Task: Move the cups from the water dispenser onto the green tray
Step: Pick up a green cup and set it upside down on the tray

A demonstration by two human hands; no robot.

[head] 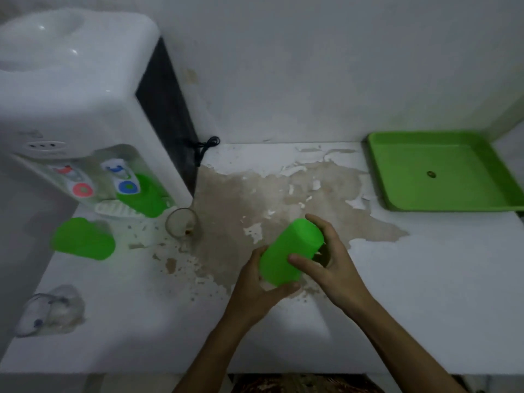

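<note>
**Both hands on a tilted green cup**

The left hand (255, 287) and right hand (330, 259) together grip a green cup (289, 251), tilted above the counter (425, 293). At 10 o'clock, another cup (83, 239) stands by the water dispenser (85, 109); a third (146, 198) sits under its spout. At 2 o'clock, the green tray (397, 177) holds no cups.

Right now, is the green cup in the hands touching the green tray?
Apart. The head view shows the held green cup between both hands, with bare worn counter separating it from the green tray at the right.

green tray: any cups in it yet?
Empty. The green tray shows only a bare floor with a small dark spot; the nearest cup is held in both hands above the counter.
</note>
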